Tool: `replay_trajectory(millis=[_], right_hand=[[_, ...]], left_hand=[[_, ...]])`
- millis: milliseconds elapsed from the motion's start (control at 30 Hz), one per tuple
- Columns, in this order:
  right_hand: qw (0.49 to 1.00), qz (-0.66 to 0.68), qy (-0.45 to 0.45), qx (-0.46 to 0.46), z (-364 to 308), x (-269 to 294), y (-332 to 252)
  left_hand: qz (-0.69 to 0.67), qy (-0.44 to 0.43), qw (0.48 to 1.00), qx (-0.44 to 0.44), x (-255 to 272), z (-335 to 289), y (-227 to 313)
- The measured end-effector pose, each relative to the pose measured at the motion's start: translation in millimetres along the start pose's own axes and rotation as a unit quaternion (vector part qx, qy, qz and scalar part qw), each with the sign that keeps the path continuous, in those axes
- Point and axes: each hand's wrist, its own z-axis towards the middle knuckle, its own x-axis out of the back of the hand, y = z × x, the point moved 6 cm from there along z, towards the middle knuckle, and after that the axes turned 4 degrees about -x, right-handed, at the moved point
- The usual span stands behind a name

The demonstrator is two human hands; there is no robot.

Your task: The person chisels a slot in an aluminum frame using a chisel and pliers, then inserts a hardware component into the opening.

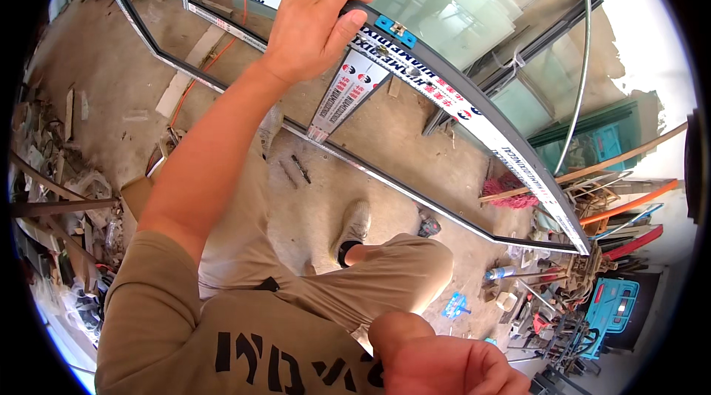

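A large dark window frame [474, 117], with white printed protective film along its bars, stands on edge in front of me. My left hand [315, 24] is closed over its upper bar, thumb on the near side and index finger stretched along the far side. Just right of that hand, a small blue fitting [396, 30] sits on the bar's edge. Below it, a short film-covered crossbar [344, 95] joins the upper and lower bars. Close to my body, my right hand [455, 362] has curled fingers, partly cut off by the lower edge; what it holds, if anything, is hidden.
Glass panes [422, 2] lean behind the frame. On the floor lie a dark pen-like tool [301, 169] and a blue plastic piece [457, 306]. Tools and a turquoise case [611, 310] crowd the right; scrap [89, 195] is heaped left. An orange cord [194, 84] crosses the floor.
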Motion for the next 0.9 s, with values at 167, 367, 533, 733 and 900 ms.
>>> replay_trajectory(millis=[167, 367, 533, 733, 900], right_hand=[[0.995, -0.056, -0.077, -0.002, -11.4, 2.5, -12.3], [0.995, -0.078, -0.060, 0.032, -4.5, 4.9, -6.3], [0.995, -0.068, -0.074, 0.008, -11.4, 9.1, -7.7], [0.994, -0.101, -0.049, 0.014, -8.0, 6.3, 0.5], [0.998, -0.057, -0.033, 0.001, -13.9, 1.8, 3.8]], left_hand=[[-0.004, -0.002, 1.000, 0.001, -1.7, -1.1, 0.3], [-0.005, 0.004, 1.000, 0.002, -2.3, -0.6, 0.9], [-0.008, 0.007, 1.000, -0.003, -1.8, -2.8, 0.3], [0.006, 0.003, 1.000, -0.005, -1.4, 0.4, -2.3], [0.004, 0.000, 1.000, -0.022, 2.8, 4.9, -1.1]])
